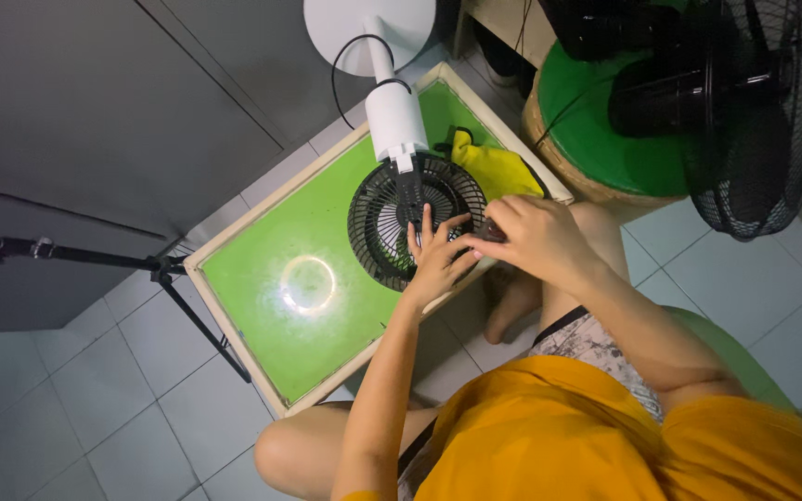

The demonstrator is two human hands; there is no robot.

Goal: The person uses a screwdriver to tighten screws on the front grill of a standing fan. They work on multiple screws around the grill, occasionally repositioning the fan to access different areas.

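- Hands meet at the near edge of a black fan grille (pixel 401 218) lying on the green desk (pixel 262 241).
- Left hand (pixel 436 255) rests open-fingered on it.
- Right hand (pixel 536 237) curls at its rim; grip unclear.
- Yellow cloth (pixel 494 167) lies just beyond.

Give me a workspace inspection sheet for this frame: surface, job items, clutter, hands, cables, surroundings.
Surface: low green-topped table with pale wooden rim, a ring of light reflected on it.
Job's things: small fan with black round grille lying on the table, white stand pointing away.
Clutter: yellow cloth beside the grille.
Grippers: left hand flat on the grille, fingers spread; right hand at the grille edge, fingers curled, anything held is hidden.
Cables: black cable looping over the white base.
Surroundings: tiled floor, black tripod, large black fan, green stool.
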